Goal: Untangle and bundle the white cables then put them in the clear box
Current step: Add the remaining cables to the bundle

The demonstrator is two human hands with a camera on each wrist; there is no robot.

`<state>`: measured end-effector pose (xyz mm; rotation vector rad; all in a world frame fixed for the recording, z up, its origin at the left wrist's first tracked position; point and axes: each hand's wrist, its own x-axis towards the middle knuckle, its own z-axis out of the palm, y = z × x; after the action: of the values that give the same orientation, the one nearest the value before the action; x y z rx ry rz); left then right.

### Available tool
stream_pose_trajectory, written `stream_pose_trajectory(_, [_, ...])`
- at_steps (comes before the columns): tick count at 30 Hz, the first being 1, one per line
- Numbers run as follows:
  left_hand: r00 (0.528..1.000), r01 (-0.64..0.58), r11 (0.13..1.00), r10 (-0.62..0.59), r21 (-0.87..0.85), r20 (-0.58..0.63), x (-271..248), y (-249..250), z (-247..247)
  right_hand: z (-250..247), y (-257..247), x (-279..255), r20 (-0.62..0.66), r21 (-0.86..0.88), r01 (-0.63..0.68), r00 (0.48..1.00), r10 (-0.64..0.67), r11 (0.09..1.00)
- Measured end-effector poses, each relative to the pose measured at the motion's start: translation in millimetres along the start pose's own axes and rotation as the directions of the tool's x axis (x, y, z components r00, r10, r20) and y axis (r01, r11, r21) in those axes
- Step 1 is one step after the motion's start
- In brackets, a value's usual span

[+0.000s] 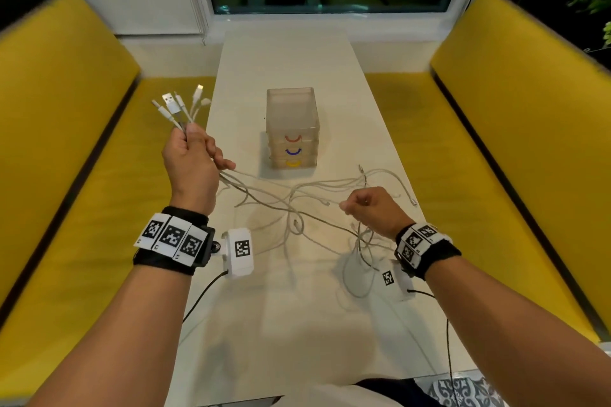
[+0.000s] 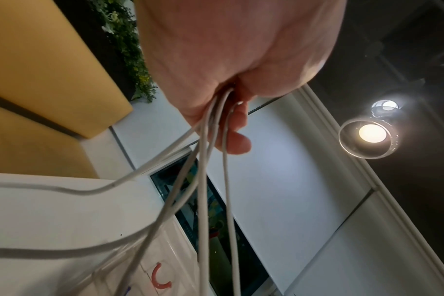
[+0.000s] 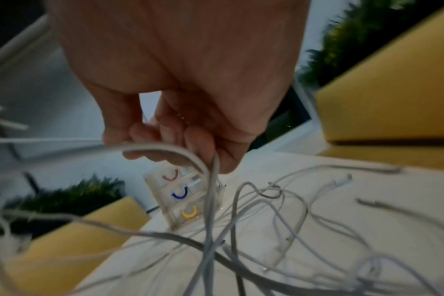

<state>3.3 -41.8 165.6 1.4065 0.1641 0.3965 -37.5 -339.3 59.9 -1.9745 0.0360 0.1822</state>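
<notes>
The left hand is gripping the thin white cables' plug ends; the right hand is pinching one strand, and pulling could tighten the knotted loops.

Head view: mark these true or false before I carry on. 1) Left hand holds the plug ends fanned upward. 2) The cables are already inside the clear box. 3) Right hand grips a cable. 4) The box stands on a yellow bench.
1) True: the left hand grips the white cables below their plugs.
2) False: they trail across the table, outside the clear box.
3) True: the right hand grips one.
4) False: on the table.
</notes>
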Motion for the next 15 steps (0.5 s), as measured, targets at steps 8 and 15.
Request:
stream_pose_trajectory(8, [0.999,0.033,0.999,-0.034,0.033,0.034,-2,-3,5,-5,-2,-3,0.107,0.202,-0.187,0.980,0.169,0.961])
stream_pose_trajectory(15, [0.990,0.054,0.990,-0.070,0.127,0.124,-13,-18,12,-8,-19,-8,0.209,0.574,-0.238,0.968,0.141,0.784])
